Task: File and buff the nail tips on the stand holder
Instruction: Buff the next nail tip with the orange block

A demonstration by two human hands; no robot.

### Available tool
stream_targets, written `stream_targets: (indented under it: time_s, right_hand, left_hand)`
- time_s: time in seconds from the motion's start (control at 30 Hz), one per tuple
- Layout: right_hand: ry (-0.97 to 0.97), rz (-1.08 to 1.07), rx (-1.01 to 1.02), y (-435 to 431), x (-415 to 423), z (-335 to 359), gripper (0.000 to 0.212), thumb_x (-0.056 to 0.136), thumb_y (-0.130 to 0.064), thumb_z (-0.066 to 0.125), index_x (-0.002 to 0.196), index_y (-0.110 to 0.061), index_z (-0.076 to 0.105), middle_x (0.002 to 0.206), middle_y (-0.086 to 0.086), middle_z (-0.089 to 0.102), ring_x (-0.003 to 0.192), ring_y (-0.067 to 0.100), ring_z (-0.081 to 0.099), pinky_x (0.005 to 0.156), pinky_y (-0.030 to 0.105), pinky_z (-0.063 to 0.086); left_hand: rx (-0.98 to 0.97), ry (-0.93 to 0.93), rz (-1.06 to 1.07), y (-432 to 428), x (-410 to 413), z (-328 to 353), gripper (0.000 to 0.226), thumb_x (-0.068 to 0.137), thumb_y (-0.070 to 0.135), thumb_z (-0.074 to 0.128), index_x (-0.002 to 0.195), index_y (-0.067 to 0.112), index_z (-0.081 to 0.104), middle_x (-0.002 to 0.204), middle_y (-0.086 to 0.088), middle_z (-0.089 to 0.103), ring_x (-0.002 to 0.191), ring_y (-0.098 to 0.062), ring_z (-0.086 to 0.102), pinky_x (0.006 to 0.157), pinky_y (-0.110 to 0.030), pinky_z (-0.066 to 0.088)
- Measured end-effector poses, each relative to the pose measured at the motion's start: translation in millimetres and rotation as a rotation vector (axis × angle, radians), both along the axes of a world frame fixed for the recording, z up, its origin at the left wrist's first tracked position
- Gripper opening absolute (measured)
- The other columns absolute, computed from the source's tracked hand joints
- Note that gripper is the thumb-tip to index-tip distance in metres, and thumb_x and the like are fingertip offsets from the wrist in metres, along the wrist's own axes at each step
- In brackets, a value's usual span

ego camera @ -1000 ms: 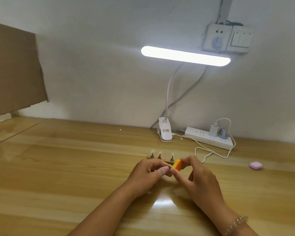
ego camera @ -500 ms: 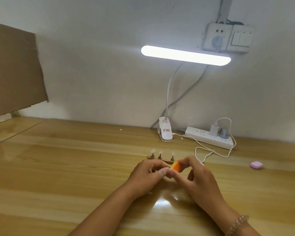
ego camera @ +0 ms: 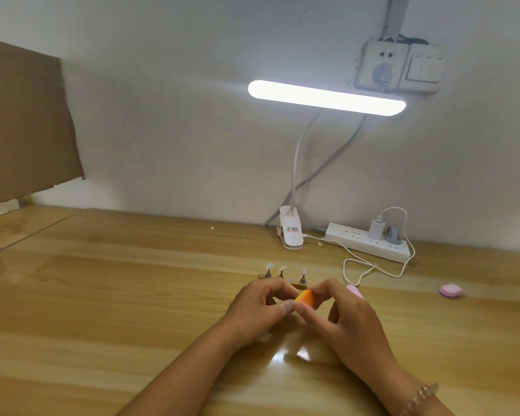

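Note:
A small orange buffer block (ego camera: 304, 297) with a yellow edge sits between my two hands. My right hand (ego camera: 347, 316) pinches it between thumb and forefinger. My left hand (ego camera: 260, 310) has its fingers curled against the block's left end, pinching something too small to make out. Just behind my hands stands the wooden stand holder (ego camera: 285, 279) with three clear nail tips (ego camera: 282, 269) upright on small posts. A pink object (ego camera: 354, 291) pokes out behind my right hand.
A clip lamp (ego camera: 291, 235) with a lit bar stands at the back of the wooden table (ego camera: 117, 295). A white power strip (ego camera: 370, 243) and its looped cable (ego camera: 370, 267) lie right of it. A pink pad (ego camera: 450, 291) lies far right. Cardboard (ego camera: 24, 121) leans at left.
The orange block and both hands shift slightly back and forth in place; the stand holder and nail tips stay where they were.

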State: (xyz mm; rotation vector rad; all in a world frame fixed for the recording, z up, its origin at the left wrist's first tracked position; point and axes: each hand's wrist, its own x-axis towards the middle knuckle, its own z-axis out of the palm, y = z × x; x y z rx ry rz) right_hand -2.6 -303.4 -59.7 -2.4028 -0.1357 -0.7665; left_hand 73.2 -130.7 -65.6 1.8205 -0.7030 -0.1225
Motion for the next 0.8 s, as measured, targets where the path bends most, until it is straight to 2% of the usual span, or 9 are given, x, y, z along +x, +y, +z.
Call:
stream_targets:
  time_s: [0.1, 0.2, 0.3, 0.37, 0.47, 0.6, 0.67, 0.73, 0.8]
  right_hand:
    - [0.002, -0.052, 0.011, -4, 3, 3, 0.041, 0.075, -0.075, 0.049, 0.085, -0.036, 0.056, 0.082, -0.026, 0.063, 0.066, 0.007, 0.052, 0.062, 0.026, 0.042]
    - [0.008, 0.063, -0.087, 5, -4, -1, 0.041, 0.078, -0.074, 0.053, 0.088, -0.035, 0.057, 0.084, -0.022, 0.061, 0.063, 0.01, 0.054, 0.059, 0.019, 0.042]
    - [0.033, -0.006, 0.017, -2, 3, 2, 0.035, 0.077, -0.068, 0.059, 0.083, -0.034, 0.059, 0.08, -0.024, 0.062, 0.068, 0.009, 0.056, 0.071, 0.026, 0.044]
    - [0.032, -0.048, 0.013, -4, 4, 4, 0.031, 0.078, -0.064, 0.06, 0.083, -0.033, 0.059, 0.077, -0.023, 0.062, 0.073, 0.007, 0.056, 0.072, 0.03, 0.044]
    - [0.008, 0.051, -0.08, 4, -3, 1, 0.035, 0.079, -0.068, 0.059, 0.088, -0.035, 0.058, 0.082, -0.022, 0.059, 0.064, 0.009, 0.053, 0.066, 0.023, 0.045]
    - [0.028, -0.007, 0.07, -3, 4, 4, 0.04, 0.073, -0.071, 0.055, 0.087, -0.034, 0.059, 0.083, -0.024, 0.063, 0.067, 0.01, 0.055, 0.073, 0.028, 0.045]
    - [0.018, 0.007, 0.011, -1, 3, 3, 0.044, 0.073, -0.073, 0.054, 0.09, -0.033, 0.059, 0.082, -0.025, 0.061, 0.066, 0.007, 0.055, 0.067, 0.026, 0.043]
    - [0.025, 0.077, -0.079, 5, -3, 1, 0.044, 0.074, -0.071, 0.058, 0.096, -0.032, 0.058, 0.085, -0.025, 0.059, 0.066, 0.001, 0.055, 0.058, 0.018, 0.038]
    - [0.05, 0.06, -0.048, 4, -1, 3, 0.044, 0.073, -0.071, 0.058, 0.095, -0.033, 0.057, 0.088, -0.024, 0.061, 0.063, 0.005, 0.055, 0.058, 0.021, 0.04]
  left_hand:
    - [0.011, -0.031, 0.013, 1, 0, -2, 0.011, 0.09, 0.02, 0.073, 0.09, 0.03, 0.076, 0.093, 0.007, 0.075, 0.054, 0.0, 0.044, 0.057, -0.019, 0.039]
    - [0.048, -0.037, 0.025, 1, 1, -4, 0.013, 0.089, 0.018, 0.071, 0.092, 0.031, 0.075, 0.092, 0.013, 0.074, 0.054, 0.001, 0.046, 0.057, -0.019, 0.041]
    - [0.067, -0.049, 0.042, 0, 1, -4, 0.01, 0.089, 0.023, 0.072, 0.089, 0.033, 0.074, 0.091, 0.01, 0.074, 0.054, 0.0, 0.05, 0.057, -0.024, 0.045]
    - [0.062, -0.051, 0.049, 0, 1, -5, 0.009, 0.089, 0.025, 0.072, 0.089, 0.033, 0.074, 0.091, 0.01, 0.074, 0.053, 0.002, 0.049, 0.056, -0.023, 0.044]
    - [0.082, -0.045, 0.036, 0, 1, -5, 0.013, 0.09, 0.024, 0.07, 0.09, 0.037, 0.073, 0.088, 0.017, 0.073, 0.054, 0.005, 0.051, 0.055, -0.019, 0.043]
    - [0.078, -0.039, 0.043, -1, 1, -3, 0.014, 0.092, 0.025, 0.068, 0.089, 0.037, 0.072, 0.086, 0.015, 0.074, 0.053, 0.004, 0.049, 0.055, -0.023, 0.044]
    - [0.06, -0.014, 0.053, -1, 0, -3, 0.012, 0.093, 0.021, 0.067, 0.092, 0.031, 0.074, 0.085, 0.013, 0.074, 0.061, -0.002, 0.057, 0.057, -0.026, 0.046]
    - [0.039, 0.024, 0.062, 0, 1, -3, 0.01, 0.094, 0.018, 0.065, 0.098, 0.023, 0.073, 0.09, 0.006, 0.076, 0.076, -0.018, 0.07, 0.065, -0.035, 0.054]
    - [0.024, 0.039, 0.062, 0, 1, -3, 0.013, 0.095, 0.018, 0.064, 0.096, 0.027, 0.073, 0.089, 0.007, 0.076, 0.081, -0.021, 0.071, 0.066, -0.04, 0.056]
